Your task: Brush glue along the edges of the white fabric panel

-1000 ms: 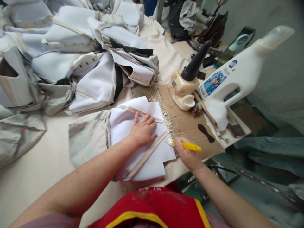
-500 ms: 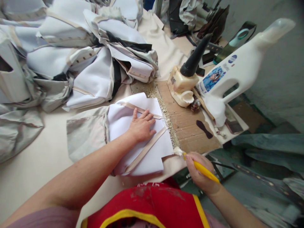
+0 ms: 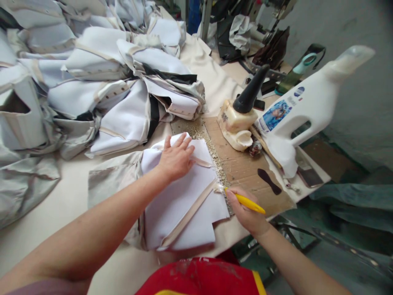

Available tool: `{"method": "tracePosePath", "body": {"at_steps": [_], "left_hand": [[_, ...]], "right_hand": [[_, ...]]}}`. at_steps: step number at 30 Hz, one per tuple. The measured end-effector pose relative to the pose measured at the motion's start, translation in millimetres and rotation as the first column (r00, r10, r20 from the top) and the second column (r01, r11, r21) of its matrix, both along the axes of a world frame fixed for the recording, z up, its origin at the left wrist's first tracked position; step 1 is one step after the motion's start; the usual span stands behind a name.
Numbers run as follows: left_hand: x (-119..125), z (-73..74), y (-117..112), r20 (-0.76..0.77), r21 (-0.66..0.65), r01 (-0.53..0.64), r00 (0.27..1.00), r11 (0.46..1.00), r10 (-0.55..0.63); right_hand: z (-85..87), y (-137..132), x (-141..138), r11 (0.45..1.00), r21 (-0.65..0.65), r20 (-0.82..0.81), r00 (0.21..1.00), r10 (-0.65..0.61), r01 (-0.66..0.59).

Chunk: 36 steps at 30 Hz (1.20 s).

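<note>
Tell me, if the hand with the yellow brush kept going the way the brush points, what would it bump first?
Probably the tan strip glued across the white fabric piece. The right hand aims its yellow-handled brush leftward, bristles already at that strip's end.

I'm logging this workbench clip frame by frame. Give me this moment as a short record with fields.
left hand: left hand flat on the white fabric piece
right hand: right hand grips the yellow-handled brush, tip at the piece's right edge
strip: beige strip runs diagonally across the piece
surface: cardboard sheet to the right
nearby: white jug, black-nozzled glue pot
behind: pile of white fabric pieces
</note>
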<state>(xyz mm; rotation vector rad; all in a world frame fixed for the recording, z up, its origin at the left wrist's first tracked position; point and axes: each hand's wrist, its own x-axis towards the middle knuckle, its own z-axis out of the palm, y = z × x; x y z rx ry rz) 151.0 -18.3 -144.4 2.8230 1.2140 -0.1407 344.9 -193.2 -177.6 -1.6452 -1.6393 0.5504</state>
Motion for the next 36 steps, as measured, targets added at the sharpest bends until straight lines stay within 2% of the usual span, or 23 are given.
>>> {"method": "tracePosePath", "body": {"at_steps": [3, 5, 7, 10, 14, 17, 20, 23, 25, 27, 29, 31, 32, 34, 35, 36], "left_hand": [[-5, 8.9, 37, -0.084, -0.079, -0.164, 0.984, 0.983, 0.157], [-6, 10.3, 56, -0.163, -0.194, -0.253, 0.961, 0.948, 0.223], [-5, 9.1, 70, -0.225, -0.287, -0.309, 0.942, 0.907, 0.249], [-2, 4.7, 84, -0.27, -0.362, -0.334, 0.931, 0.87, 0.245], [-3, -2.8, 94, -0.244, -0.44, -0.321, 0.942, 0.839, 0.232], [-5, -7.3, 96, -0.225, -0.484, -0.317, 0.946, 0.816, 0.235], [-6, -9.2, 97, -0.207, -0.511, -0.325, 0.945, 0.795, 0.253], [-8, -7.9, 102, -0.2, -0.553, -0.333, 0.943, 0.764, 0.267], [-10, -4.7, 105, -0.217, -0.584, -0.353, 0.936, 0.731, 0.278], [-12, 3.5, 108, -0.252, -0.604, -0.389, 0.921, 0.696, 0.296], [-15, 21.9, 108, -0.279, -0.613, -0.413, 0.911, 0.674, 0.305], [-20, 56.0, 108, -0.258, -0.65, -0.394, 0.919, 0.65, 0.299], [-23, 79.7, 109, -0.232, -0.676, -0.379, 0.923, 0.632, 0.306], [-32, 137.7, 112, -0.168, -0.715, -0.368, 0.916, 0.595, 0.365], [-36, 169.5, 112, -0.146, -0.687, -0.391, 0.9, 0.612, 0.411], [-40, 200.9, 112, -0.133, -0.614, -0.431, 0.882, 0.662, 0.451]], "right_hand": [[-8.2, 19, 4, 0.996, -0.018, 0.003, 0.997, -0.083, 0.083], [-11.4, 29, 7, 0.997, -0.049, -0.014, 0.998, -0.057, 0.056], [-13.6, 38, 10, 0.999, -0.049, -0.007, 1.0, -0.016, 0.015], [-15.8, 54, 13, 0.999, -0.017, 0.017, 0.999, -0.028, 0.028], [-16.3, 76, 11, 0.999, -0.021, -0.034, 0.999, -0.031, 0.03], [-17.7, 88, 7, 0.996, -0.031, -0.053, 0.995, -0.087, 0.085], [-22.9, 94, 5, 0.997, -0.074, -0.063, 0.998, -0.023, 0.018], [-27.0, 95, 10, 0.997, -0.078, 0.018, 1.0, 0.015, -0.014], [-24.8, 95, 16, 0.995, -0.06, 0.05, 0.996, -0.071, 0.074], [-18.4, 93, 23, 0.982, -0.051, 0.007, 0.983, -0.184, 0.184], [-10.3, 90, 30, 0.967, -0.063, -0.069, 0.965, -0.253, 0.249], [-3.1, 86, 36, 0.962, -0.081, -0.16, 0.95, -0.27, 0.26], [-0.3, 84, 39, 0.96, -0.096, -0.216, 0.936, -0.278, 0.263], [3.2, 80, 43, 0.947, -0.149, -0.332, 0.888, -0.318, 0.283], [4.3, 77, 45, 0.937, -0.187, -0.378, 0.858, -0.346, 0.295], [5.1, 74, 46, 0.925, -0.227, -0.408, 0.832, -0.375, 0.305]]}}
